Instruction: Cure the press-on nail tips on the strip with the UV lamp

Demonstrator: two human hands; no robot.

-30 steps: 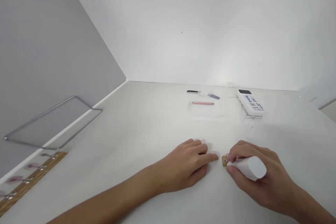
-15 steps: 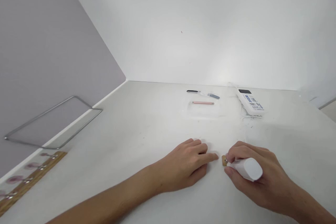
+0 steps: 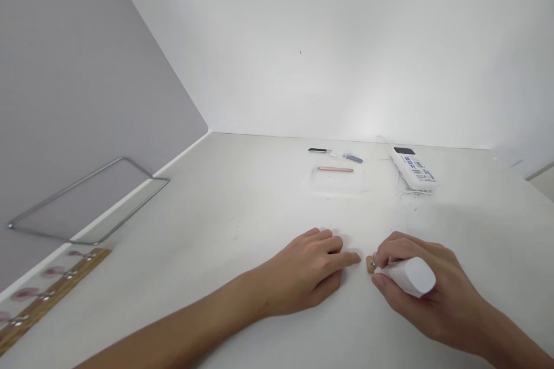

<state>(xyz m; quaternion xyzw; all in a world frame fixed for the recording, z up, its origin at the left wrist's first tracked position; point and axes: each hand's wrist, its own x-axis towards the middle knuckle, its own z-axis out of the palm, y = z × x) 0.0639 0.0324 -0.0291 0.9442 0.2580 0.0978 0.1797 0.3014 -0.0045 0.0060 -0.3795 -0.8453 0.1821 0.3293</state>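
Note:
My left hand (image 3: 315, 270) rests palm down on the white table (image 3: 208, 213). Its index finger is stretched out and the other fingers bend loosely; it holds nothing. The index fingertip points at a small wooden block (image 3: 370, 264) with a bit of metal on it, a small gap between them. My right hand (image 3: 437, 294) wraps around a white, smooth object with a rounded-square end (image 3: 414, 277), tilted with that end toward me. The object's far end is at the block, partly hidden by my thumb and index finger. What the object is, I cannot tell.
A wooden strip (image 3: 56, 297) with metal clips and pinkish oval pieces lies at left, beside a bent metal wire frame (image 3: 125, 222). Farther back are a pink pen-like stick (image 3: 335, 169), a black-handled tool (image 3: 319, 150), a grey-blue piece (image 3: 353, 158) and a white labelled device (image 3: 413, 168) with a cable.
Very little differs. My right hand and the white object have shifted slightly to the right in view; my left hand has stayed where it was.

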